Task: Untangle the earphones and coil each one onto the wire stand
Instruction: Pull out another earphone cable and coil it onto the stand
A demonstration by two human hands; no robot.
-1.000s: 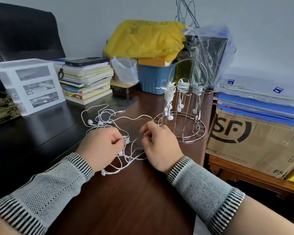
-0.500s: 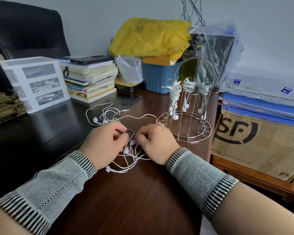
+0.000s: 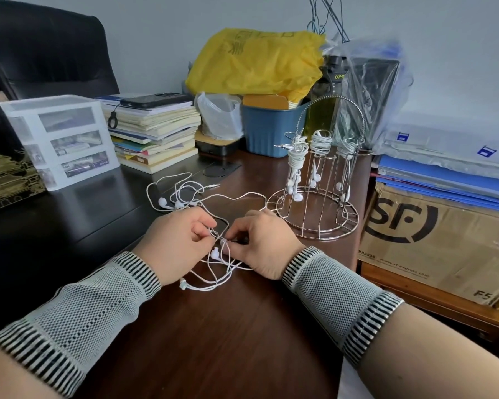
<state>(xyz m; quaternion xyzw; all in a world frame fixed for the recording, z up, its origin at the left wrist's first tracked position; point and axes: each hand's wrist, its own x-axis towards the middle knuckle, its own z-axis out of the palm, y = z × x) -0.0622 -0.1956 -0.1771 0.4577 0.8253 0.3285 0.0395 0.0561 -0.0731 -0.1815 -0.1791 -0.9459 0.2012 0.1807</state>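
Earphones (image 3: pixel 202 214), white and knotted together, lie in a loose tangle on the dark wooden desk (image 3: pixel 213 341), stretching from a pair of buds near the middle of the desk down to the loops between the person's wrists. The left hand (image 3: pixel 176 243) pinches the cords with curled fingers at the heart of the knot, and the right hand (image 3: pixel 264 243) pinches the same cluster from the other side, its fingertips almost meeting those of the left. One bud hangs just below the two hands (a plug end lies a little nearer the person, by the left wrist). The wire stand (image 3: pixel 314 203) sits just beyond the right hand, apart from it, with three coiled sets already wound on its upright loops, their buds dangling. Behind the tangle stand a stack of books (image 3: pixel 156 136), a white drawer unit (image 3: pixel 61 139) and a blue bin (image 3: pixel 268 131) under a yellow bag (image 3: pixel 257 64).
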